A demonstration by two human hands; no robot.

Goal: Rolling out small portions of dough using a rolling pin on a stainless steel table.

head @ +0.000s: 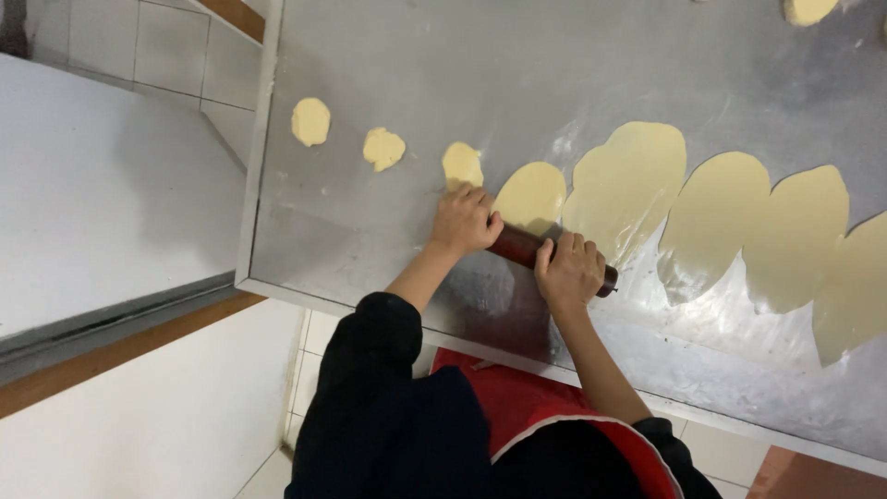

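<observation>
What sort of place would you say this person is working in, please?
Probably a commercial kitchen or bakery: a large steel worktable carries a row of dough pieces, both hands press a dark rolling pin, and the walls are tiled.

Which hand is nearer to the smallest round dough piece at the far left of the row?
Left. The left hand grips the rolling pin on the side toward that dough round; the right hand holds the pin's other end, farther away.

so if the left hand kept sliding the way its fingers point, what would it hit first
Probably the small dough disc. The left hand rests on the dark rolling pin, fingers pointing up the steel table, and that disc lies just beyond its fingertips; the rolled oval sits beside that line.
</observation>
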